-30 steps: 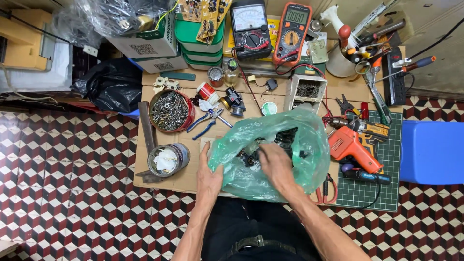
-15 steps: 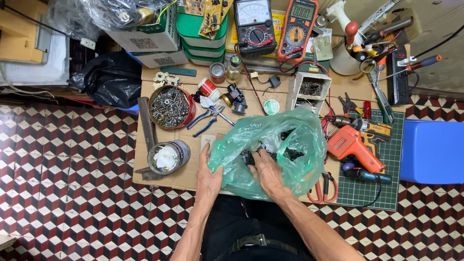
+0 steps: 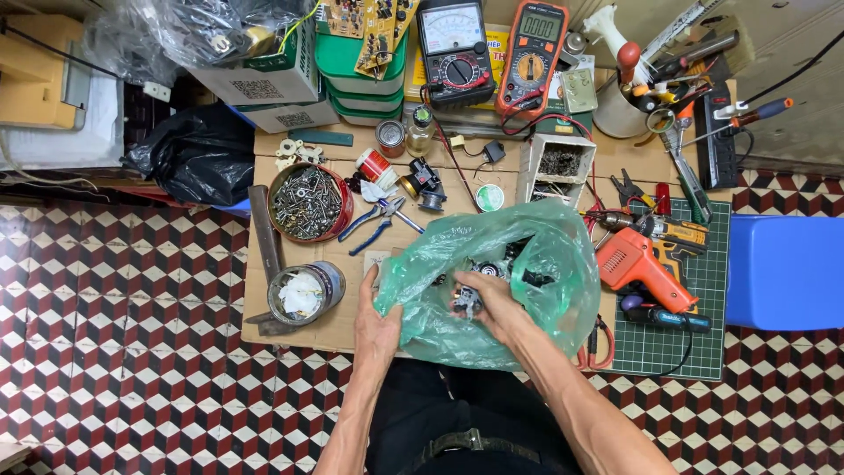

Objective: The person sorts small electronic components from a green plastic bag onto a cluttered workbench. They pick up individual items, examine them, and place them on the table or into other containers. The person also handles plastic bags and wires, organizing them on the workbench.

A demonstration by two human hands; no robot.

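A cardboard-topped workbench (image 3: 303,330) carries a green bag (image 3: 492,281) at six o'clock, a bowl of screws (image 3: 308,200) at ten, and an orange drill (image 3: 637,259) on a green mat (image 3: 677,343) at three.

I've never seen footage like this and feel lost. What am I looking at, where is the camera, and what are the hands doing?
The camera sits on a person's head and looks straight down at a crowded workbench. No machine: just two bare hands. The left hand grips the edge of a green plastic bag. The right hand reaches inside and holds a small dark part; what it is I cannot tell. Around the bag lie a round tin of screws, blue-handled pliers, an orange power drill on a green cutting mat, and two meters at the back.
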